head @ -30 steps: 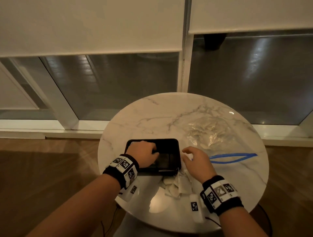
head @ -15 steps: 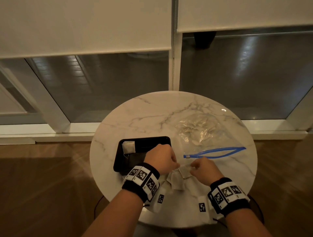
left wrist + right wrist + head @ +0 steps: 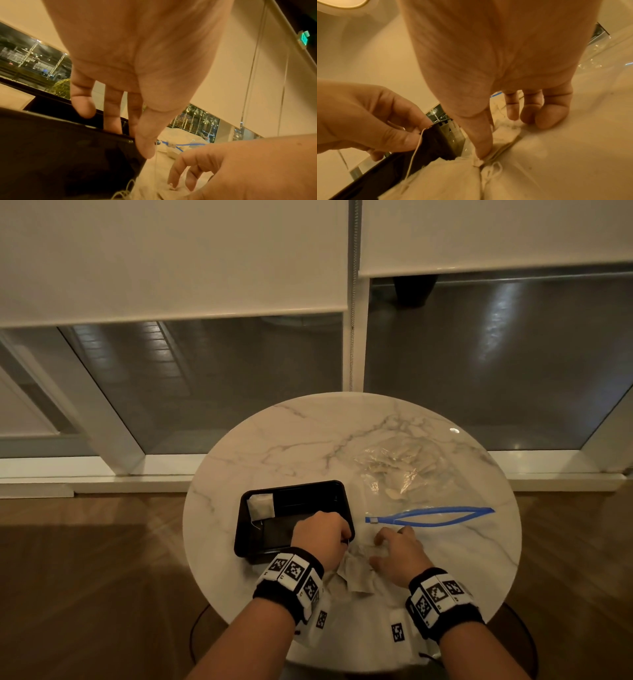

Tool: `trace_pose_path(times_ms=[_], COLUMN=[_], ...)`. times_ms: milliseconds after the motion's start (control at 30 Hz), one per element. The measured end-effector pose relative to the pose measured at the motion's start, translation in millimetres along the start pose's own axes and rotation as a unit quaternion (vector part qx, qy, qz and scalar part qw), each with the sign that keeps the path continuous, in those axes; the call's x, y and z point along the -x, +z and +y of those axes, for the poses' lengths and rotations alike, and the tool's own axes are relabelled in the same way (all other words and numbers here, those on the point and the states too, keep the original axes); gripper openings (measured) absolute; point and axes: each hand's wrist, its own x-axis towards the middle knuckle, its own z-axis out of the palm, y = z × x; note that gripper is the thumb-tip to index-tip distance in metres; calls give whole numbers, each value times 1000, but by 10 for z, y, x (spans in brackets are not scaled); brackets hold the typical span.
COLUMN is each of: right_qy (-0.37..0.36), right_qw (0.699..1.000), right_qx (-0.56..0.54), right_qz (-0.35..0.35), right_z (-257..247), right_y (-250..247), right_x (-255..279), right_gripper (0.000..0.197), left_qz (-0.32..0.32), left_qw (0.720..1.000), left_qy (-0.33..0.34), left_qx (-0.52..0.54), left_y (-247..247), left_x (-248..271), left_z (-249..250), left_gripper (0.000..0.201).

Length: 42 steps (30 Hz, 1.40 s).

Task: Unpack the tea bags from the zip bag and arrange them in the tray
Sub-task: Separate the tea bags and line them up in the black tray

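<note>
The left hand [image 3: 320, 537] pinched a string [image 3: 415, 152] at the tray's [image 3: 294, 484] lower right corner, the right hand [image 3: 399, 556], grip unclear, pinned loose tea bags [image 3: 356, 577]; freeing one for the tray seemed next.

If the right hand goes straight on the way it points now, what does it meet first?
Probably the blue zip strip of the zip bag, just ahead of the right hand; depth is unclear.
</note>
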Motion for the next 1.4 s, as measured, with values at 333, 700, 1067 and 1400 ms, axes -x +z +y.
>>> trace_pose_path(times_ms=[333, 700, 1067, 1400], right_qy=[-17, -86, -129, -33], right_qw=[990, 981, 946, 960], right_qx=[-112, -174, -292, -260], right_qz=[85, -22, -54, -99], right_z=[240, -21, -1226, -1694], right_y=[-21, -580, -361, 48], right_x=[-18, 202, -149, -704], right_gripper=[30, 15, 7, 20], left_qz=[5, 309, 153, 87], left_qw=[999, 894, 730, 675], left_qy=[37, -119, -269, -236], left_qx=[1, 302, 609, 693], left_y=[75, -185, 126, 166], left_x=[-30, 82, -12, 148], left_z=[142, -558, -1312, -1358], left_gripper=[24, 19, 38, 35])
